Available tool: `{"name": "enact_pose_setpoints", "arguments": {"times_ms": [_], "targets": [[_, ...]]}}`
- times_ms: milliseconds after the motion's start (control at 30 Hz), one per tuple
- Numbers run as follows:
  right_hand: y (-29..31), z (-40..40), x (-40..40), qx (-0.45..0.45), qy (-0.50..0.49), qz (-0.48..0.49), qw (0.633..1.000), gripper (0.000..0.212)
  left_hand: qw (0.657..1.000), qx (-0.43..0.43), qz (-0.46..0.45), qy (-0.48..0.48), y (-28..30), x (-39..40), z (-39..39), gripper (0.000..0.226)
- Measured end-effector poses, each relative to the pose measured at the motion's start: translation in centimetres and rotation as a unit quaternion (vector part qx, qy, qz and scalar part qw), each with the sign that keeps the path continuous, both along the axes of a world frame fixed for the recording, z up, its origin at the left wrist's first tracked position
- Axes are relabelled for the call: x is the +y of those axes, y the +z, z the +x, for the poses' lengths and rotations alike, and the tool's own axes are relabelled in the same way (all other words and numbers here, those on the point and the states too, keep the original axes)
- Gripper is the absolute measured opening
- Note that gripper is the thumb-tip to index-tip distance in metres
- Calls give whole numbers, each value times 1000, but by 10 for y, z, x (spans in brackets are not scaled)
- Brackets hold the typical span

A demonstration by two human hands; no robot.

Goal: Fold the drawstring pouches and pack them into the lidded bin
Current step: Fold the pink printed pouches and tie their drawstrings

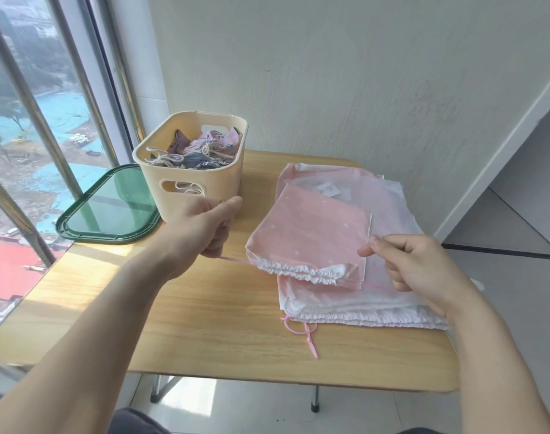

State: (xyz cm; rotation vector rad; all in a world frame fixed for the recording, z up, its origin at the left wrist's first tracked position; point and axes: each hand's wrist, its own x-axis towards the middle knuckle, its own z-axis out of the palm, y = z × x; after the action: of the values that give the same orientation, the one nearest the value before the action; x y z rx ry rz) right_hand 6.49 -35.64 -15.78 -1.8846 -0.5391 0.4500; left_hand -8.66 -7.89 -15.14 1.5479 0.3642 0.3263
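Nearest, the right hand (414, 264) and left hand (204, 228) each pinch a pink cord (236, 261), drawn sideways from the pink pouch (311, 239) lying between them atop the pile; the bin (192, 183) stands nearer the left.

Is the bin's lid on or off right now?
Off. The green lid lies flat on the table left of the open cream bin, pouches showing inside.
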Motion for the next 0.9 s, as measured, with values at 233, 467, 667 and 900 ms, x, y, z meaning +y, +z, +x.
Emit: {"name": "enact_pose_setpoints", "arguments": {"times_ms": [233,467,667,900], "targets": [[-5,-4,5,-120,50,-131,983,37,996,27,74,-34,-4,-2,1,44],[-1,-6,5,-145,96,-233,957,38,887,214,409,1,-10,-3,0,44],[5,-18,7,-103,119,-246,957,40,850,289,436,-70,-6,-8,-5,44],[5,-37,22,-134,109,-90,981,54,866,151,462,118,-5,-22,2,44]]}}
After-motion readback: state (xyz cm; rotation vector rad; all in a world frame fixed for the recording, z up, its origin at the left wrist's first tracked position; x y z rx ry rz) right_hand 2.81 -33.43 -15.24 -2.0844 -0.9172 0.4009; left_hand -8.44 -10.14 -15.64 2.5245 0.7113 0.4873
